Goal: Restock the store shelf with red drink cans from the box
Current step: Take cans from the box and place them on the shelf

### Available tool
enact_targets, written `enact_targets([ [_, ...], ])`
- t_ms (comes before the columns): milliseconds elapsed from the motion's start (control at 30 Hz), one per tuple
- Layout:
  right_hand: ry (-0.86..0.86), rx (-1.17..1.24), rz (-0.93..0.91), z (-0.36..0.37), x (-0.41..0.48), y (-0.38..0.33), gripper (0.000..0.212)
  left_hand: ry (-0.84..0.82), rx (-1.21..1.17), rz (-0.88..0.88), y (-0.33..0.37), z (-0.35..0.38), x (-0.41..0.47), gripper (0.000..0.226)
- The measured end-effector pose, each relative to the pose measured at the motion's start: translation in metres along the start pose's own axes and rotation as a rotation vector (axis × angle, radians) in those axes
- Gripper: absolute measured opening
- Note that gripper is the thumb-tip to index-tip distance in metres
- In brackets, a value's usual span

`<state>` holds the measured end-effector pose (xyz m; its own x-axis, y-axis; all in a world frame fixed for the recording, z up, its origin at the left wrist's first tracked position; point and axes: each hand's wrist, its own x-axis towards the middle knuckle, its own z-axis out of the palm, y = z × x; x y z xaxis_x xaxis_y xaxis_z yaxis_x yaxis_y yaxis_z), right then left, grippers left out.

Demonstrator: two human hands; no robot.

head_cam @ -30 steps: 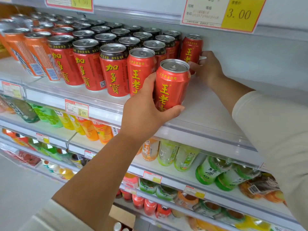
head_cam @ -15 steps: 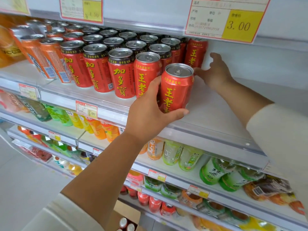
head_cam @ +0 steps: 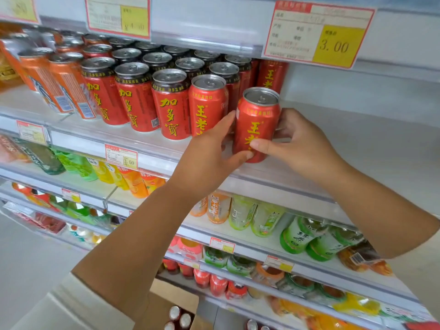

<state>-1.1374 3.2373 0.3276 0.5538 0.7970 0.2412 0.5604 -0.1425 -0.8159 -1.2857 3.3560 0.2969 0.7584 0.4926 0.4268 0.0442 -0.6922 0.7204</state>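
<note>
Your hands both grasp one red can (head_cam: 258,120): your left hand (head_cam: 207,158) wraps its left side with the thumb under the lower front, and your right hand (head_cam: 302,144) pinches the right side, thumb across the label. That can is upright at the front of the shelf (head_cam: 371,144), just to the right of the front-row can (head_cam: 208,103) and ahead of the rear can (head_cam: 272,75) by the back wall; whether its base rests on the shelf cannot be told from this view. You look to be in the placing step, squaring this can into line. Your next move calls for seating it flat, close beside its neighbour without knocking the row, then letting go and reaching down to the box (head_cam: 166,303) below, where more cans (head_cam: 179,316) wait
</note>
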Motion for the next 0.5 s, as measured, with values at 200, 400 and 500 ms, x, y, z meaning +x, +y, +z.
enact_targets([
  [200, 0.153, -0.161, 0.045, -0.003, 0.054, 0.018, 0.060, 0.262, 0.389, 0.179, -0.030, -0.008, -0.024, 0.045],
  [400, 0.252, -0.205, 0.097, -0.003, 0.101, 0.032, 0.062, 0.215, 0.327, 0.207, -0.043, -0.018, -0.028, 0.039],
  [500, 0.277, -0.162, 0.103, 0.001, 0.111, 0.034, 0.064, 0.222, 0.294, 0.203, -0.045, -0.016, -0.027, 0.037],
])
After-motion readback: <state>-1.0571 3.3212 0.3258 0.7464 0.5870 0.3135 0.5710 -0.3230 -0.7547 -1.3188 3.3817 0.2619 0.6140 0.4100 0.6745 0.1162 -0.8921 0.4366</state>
